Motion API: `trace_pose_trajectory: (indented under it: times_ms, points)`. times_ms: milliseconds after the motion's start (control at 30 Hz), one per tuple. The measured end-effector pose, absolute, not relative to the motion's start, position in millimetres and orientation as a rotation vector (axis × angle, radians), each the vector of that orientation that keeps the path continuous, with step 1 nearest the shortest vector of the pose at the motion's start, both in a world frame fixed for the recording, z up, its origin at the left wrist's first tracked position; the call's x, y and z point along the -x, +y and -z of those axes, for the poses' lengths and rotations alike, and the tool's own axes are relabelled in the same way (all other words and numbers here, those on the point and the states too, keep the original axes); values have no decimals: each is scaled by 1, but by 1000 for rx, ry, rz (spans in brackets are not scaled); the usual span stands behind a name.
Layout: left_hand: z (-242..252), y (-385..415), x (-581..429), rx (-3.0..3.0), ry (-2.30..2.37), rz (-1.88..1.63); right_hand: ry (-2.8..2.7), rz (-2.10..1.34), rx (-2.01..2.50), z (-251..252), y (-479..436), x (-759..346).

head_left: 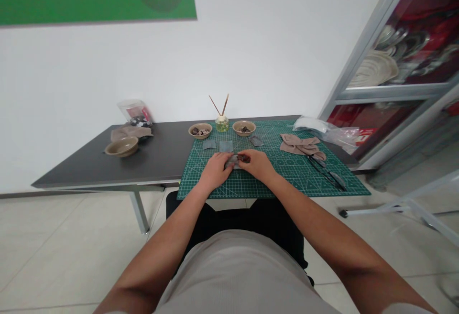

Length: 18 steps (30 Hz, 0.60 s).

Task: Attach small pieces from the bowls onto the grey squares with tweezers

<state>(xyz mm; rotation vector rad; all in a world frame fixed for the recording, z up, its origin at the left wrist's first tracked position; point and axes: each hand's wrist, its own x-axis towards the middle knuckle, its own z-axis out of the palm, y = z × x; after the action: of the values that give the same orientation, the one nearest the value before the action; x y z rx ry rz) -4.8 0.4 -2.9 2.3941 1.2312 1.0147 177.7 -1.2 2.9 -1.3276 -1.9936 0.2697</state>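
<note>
White-walled room; dark grey rectangular table (161, 163) bearing a green gridded cutting mat (201, 182).

Item: grey, thin, cloth-like piece (234, 158), on the mat near its front edge, between the hands.
Left hand (216, 167): fingers close together over that piece; gripping or merely pressing, cannot tell.
Right hand (257, 164): thumb and fingertips narrowed on a small dark brown lump (245, 158), at the piece's right end.
Behind: three flat grey squares, at left (209, 144), centre (226, 146) and right (256, 140).
Flanking a clear glass jar with two sticks (222, 125): two round tan bowls (191, 135) (235, 131) holding small lumps.

Progress, judged: midway; one lump in hand, not yet released; others left in both bowls. Whether the squares are finished cannot be told.
</note>
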Motion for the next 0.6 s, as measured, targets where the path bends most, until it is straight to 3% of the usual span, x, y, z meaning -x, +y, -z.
trace_pose_trajectory:
  times_ms: [600]
  points:
    - [17, 5, 7, -2543, 1313, -856, -2278, -78, 1235, 5, 4, -177]
